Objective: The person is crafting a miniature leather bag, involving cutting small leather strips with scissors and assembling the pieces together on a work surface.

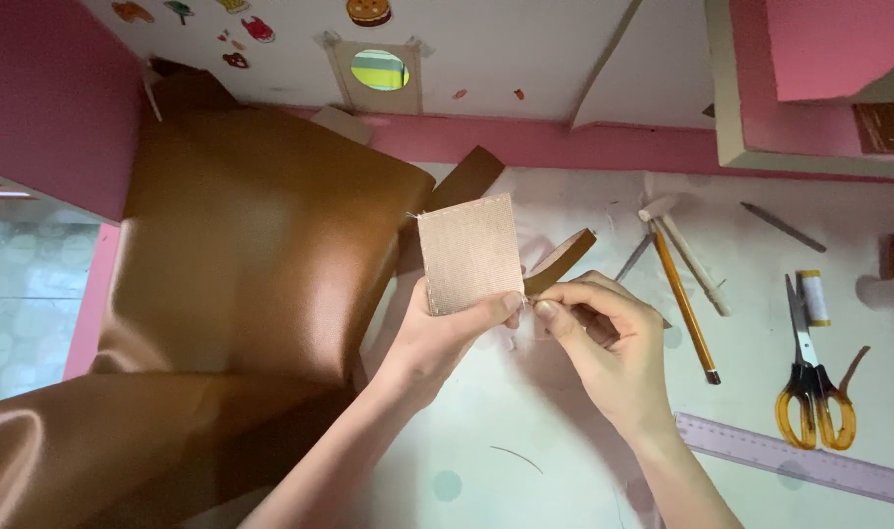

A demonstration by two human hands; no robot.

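My left hand (445,328) pinches a square tan fabric-backed leather piece (470,253) by its lower edge. My right hand (604,343) nips that piece's lower right corner. Right of the piece lie a yellow-handled hammer (684,284) and amber-handled scissors (812,392).

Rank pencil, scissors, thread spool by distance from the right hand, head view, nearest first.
From the right hand:
1. Pencil, just to its right, lying at a slant.
2. Scissors, farther right, amber handles toward the ruler.
3. Thread spool, far right; close to the scissors' blades, so 2 and 3 are nearly tied.
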